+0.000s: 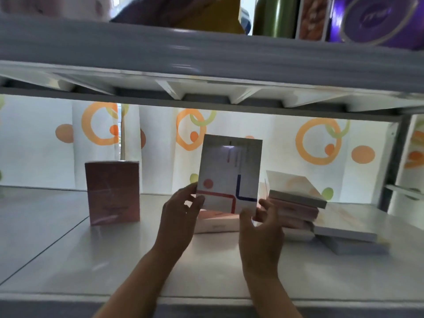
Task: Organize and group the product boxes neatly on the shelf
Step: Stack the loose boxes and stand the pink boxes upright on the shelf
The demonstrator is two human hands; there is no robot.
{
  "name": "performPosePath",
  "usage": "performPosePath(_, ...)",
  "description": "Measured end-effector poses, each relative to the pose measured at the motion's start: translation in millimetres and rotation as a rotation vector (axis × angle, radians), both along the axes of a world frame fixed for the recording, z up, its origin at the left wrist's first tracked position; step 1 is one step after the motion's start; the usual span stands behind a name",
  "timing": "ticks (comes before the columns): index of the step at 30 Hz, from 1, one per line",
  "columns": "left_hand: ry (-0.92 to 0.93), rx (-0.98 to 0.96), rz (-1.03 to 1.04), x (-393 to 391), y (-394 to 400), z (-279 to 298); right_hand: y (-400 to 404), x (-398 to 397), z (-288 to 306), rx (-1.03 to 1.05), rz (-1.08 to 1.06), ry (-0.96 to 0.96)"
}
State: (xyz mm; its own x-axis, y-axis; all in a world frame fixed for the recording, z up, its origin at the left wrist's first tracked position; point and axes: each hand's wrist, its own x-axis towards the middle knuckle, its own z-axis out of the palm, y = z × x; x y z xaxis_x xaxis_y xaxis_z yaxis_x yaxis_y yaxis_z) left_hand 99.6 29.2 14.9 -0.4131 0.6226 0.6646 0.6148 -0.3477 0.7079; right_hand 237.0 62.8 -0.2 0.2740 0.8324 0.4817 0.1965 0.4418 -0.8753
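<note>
Both forearms reach up from the bottom of the frame into the shelf [68,249] bay. Left hand [177,220] grips the lower left corner of a white box [229,175], thumb on its face. Right hand [260,230] pinches the lower right corner, fingers curled behind. Box held upright at frame centre, above the shelf surface; flat glossy card, red and blue angled lines, one orange dot.

Left of centre: pink box [112,191], upright, wrapped in shiny film. Right of centre: untidy stack of flat boxes [298,203], pale pink and white, edges askew. A low pink box [215,222] lies behind the hands. Shelf surface smooth, grey-white, reflective.
</note>
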Motion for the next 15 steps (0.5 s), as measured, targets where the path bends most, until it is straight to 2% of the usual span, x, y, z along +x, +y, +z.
performPosePath(6,-0.013,-0.005,-0.057,25.3,-25.8,-5.7,-16.7,43.4,-1.8,-0.019,0.165,-0.037)
performPosePath(15,-0.029,-0.124,-0.116,53.0,-27.0,-16.5,-13.3,94.2,-7.2,-0.036,0.132,-0.158)
